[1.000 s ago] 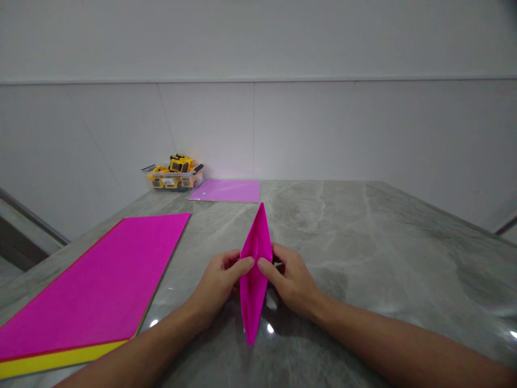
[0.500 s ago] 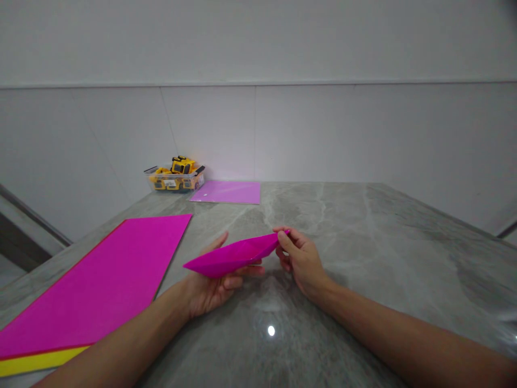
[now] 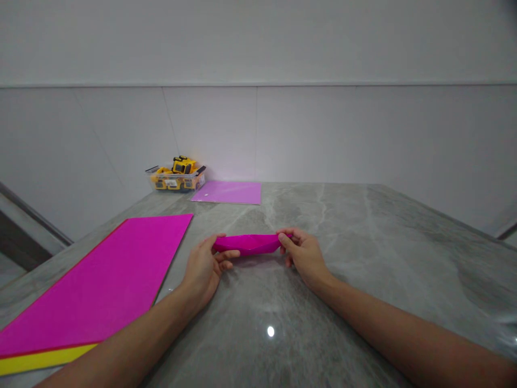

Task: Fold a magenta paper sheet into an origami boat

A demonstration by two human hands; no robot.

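A folded magenta paper boat (image 3: 251,244) is held level just above the grey marble-patterned table, stretched between both hands. My left hand (image 3: 210,264) grips its left end, thumb at the far side and fingers on the near side. At the other end, my right hand (image 3: 301,250) pinches the tip between thumb and fingers. Part of each end of the boat is hidden by the fingers.
Large magenta sheets (image 3: 105,280) with red and yellow ones beneath lie at the left. A pale purple pack of paper (image 3: 230,192) rests near the wall. Beside it stands a clear plastic box (image 3: 169,182) of yellow toy vehicles (image 3: 184,165).
My left hand has moved from flat under the boat to a grip on its left end. The boat has swung from slanted to nearly level, while my right hand keeps its pinch.
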